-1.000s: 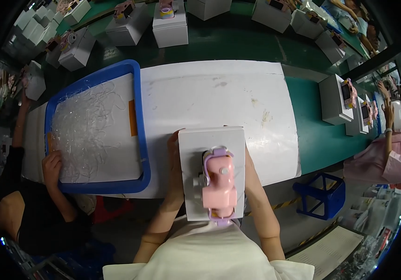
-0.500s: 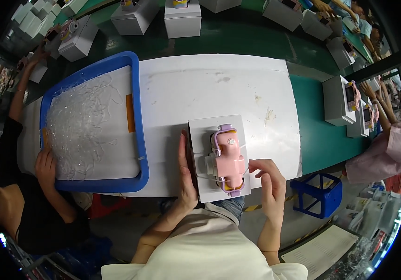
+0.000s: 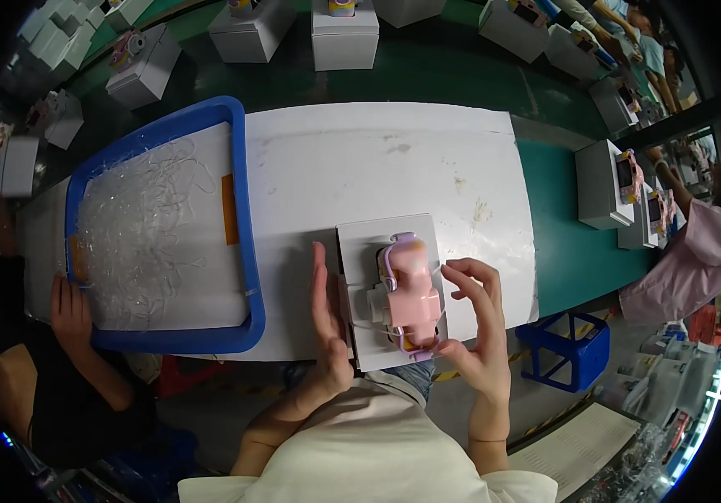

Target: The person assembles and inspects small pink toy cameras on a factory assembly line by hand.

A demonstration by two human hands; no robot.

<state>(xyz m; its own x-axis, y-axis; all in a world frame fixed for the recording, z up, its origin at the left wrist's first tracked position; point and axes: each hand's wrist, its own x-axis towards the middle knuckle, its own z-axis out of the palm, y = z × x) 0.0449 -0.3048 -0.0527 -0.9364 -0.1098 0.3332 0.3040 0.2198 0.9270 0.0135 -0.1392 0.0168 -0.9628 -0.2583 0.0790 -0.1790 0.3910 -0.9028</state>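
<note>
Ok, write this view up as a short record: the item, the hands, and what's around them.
Pink device: atop the white box
Left hand: open, along the box's left side
Right hand: thumb and fingers parted, beside the device; contact unclear
Blue tray: at left, holding tangled clear strips
Blue stool: on the floor at right

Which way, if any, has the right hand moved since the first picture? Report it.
Yes: the right hand has moved right, nearer the right edge of the white board.
</note>
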